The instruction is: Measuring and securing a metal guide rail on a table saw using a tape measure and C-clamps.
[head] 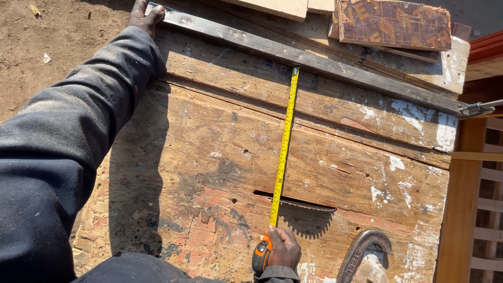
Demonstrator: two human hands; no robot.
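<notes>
The right hand (283,247) is closed around an orange and black tape measure case (261,254) at the near edge of the worn, paint-stained wooden table (199,157). The yellow tape blade (283,149) runs straight away from it, passing just beside the toothed circular saw blade (304,205) that rises from a slot, up to the long grey metal bar (314,62). The left hand (144,15) lies on the far end of this bar; it seems to grip it, but the fingers are partly hidden. A dark metal clamp (364,254) rests near the right hand.
</notes>
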